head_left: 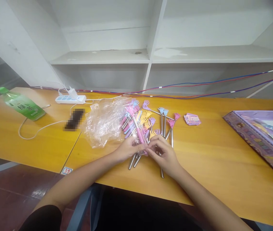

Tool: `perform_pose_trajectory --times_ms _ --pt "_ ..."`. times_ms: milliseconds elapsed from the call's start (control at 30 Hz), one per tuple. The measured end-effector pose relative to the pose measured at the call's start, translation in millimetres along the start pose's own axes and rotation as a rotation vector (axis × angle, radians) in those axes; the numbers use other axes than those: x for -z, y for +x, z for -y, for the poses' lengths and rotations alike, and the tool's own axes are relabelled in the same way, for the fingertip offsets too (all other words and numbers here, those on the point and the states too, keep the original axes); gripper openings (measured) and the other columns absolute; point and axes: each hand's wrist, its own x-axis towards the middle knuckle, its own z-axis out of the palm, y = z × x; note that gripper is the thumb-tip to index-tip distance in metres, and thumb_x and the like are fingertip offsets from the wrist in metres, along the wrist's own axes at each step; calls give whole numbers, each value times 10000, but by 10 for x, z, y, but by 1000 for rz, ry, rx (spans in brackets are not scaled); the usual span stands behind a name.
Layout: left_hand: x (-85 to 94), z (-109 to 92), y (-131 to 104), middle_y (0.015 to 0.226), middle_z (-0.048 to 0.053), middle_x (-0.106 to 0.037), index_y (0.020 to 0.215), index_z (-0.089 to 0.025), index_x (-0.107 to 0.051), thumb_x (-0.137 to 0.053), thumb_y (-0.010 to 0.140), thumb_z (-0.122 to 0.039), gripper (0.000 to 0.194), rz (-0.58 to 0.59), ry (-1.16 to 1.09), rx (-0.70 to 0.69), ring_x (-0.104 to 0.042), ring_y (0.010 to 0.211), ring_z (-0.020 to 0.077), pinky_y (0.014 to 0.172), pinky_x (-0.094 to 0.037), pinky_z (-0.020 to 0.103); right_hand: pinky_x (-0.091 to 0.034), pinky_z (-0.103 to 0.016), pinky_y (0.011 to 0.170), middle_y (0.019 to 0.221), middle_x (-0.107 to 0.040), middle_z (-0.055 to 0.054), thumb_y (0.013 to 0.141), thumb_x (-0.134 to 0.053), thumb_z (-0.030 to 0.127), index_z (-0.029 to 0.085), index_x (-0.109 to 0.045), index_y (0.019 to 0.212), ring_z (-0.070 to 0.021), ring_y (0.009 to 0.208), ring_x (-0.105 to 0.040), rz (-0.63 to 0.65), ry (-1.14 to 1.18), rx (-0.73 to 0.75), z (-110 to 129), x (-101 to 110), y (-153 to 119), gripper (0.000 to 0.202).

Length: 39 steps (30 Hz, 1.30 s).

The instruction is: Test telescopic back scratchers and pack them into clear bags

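Observation:
My left hand (pixel 128 149) is closed around a pink back scratcher (pixel 138 128), hand-shaped head pointing up and away. Clear plastic wrapping seems to cover it. The fingers of my right hand (pixel 164 154) pinch together at its lower end, close to my left thumb; what lies between them is too small to make out. Around and beneath both hands lies a pile of back scratchers with yellow, purple, blue and pink heads, among them a blue back scratcher (pixel 161 110) and a dark pink back scratcher (pixel 171 123) with metal rods.
Crumpled clear plastic bags (pixel 105 122) lie left of the pile. Small printed cards (pixel 192 119) are to its right, and a purple display box (pixel 254 141) stands far right. A green bottle (pixel 24 104), power strip (pixel 70 99) and blurred dark object (pixel 74 119) are at left.

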Motion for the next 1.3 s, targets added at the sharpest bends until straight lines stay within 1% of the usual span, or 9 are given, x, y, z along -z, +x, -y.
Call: perform_pose_trajectory --times_ms 167,267,400,533,667,800,1033,1200,1300 --pt "-43 49 -19 996 54 -759 1054 -164 -683 -1022 676 -401 560 64 -34 59 -757 964 218 969 -600 410 -555 -302 656 887 -596 -10 879 -865 526 253 -563 965 -171 789 -611 -27 269 -198 -74 -20 22 416" --pt "-67 23 -32 910 59 -777 1015 -141 -716 -1028 643 -456 579 67 -38 139 -777 866 224 923 -627 420 -576 -294 692 869 -633 6 817 -915 525 239 -596 1124 -152 778 -641 53 390 -322 -100 19 55 527" --pt "-49 -39 -28 876 75 -800 1003 -119 -758 -1052 583 -457 614 47 -8 172 -799 823 245 899 -651 426 -526 -250 586 854 -663 1 756 -957 511 208 -640 1042 -122 689 -613 192 472 -482 -87 142 96 523" --pt "-13 -104 -26 862 95 -802 937 -108 -781 -1034 610 -491 565 53 6 162 -804 803 250 846 -674 417 -532 -249 621 859 -664 1 801 -927 517 207 -649 1079 -126 725 -630 257 497 -482 -25 235 102 500" --pt "-1 -138 -85 907 106 -815 969 -132 -798 -984 691 -532 522 208 137 249 -799 760 224 797 -656 378 -465 -230 540 878 -655 2 876 -828 630 223 -629 1133 -113 665 -588 302 527 -455 20 211 81 522" --pt "10 -160 -152 884 68 -792 998 -163 -771 -909 791 -575 481 368 313 294 -779 777 208 766 -618 336 -308 -206 428 643 -534 62 891 -800 662 198 -595 931 -59 477 -402 253 538 -497 7 173 67 509" --pt "85 -240 -84 1217 97 -671 1247 -240 -493 -739 984 -537 467 -138 259 -132 -746 925 178 837 -618 353 -380 -211 400 588 -586 56 866 -850 596 185 -651 943 -73 433 -460 480 511 -541 90 199 37 463" --pt "131 -184 13 1357 108 -656 1296 -248 -606 -801 951 -380 418 -185 282 -296 -684 1191 218 1048 -550 371 -429 -196 402 627 -571 55 865 -846 594 169 -726 1070 -80 483 -497 624 471 -555 109 51 -42 487" --pt "170 -158 56 1310 102 -682 1302 -228 -671 -779 954 -377 394 -195 263 -289 -685 1137 210 1005 -549 343 -418 -214 399 598 -562 59 951 -735 635 173 -727 1166 -88 443 -479 632 385 -520 121 114 1 510"
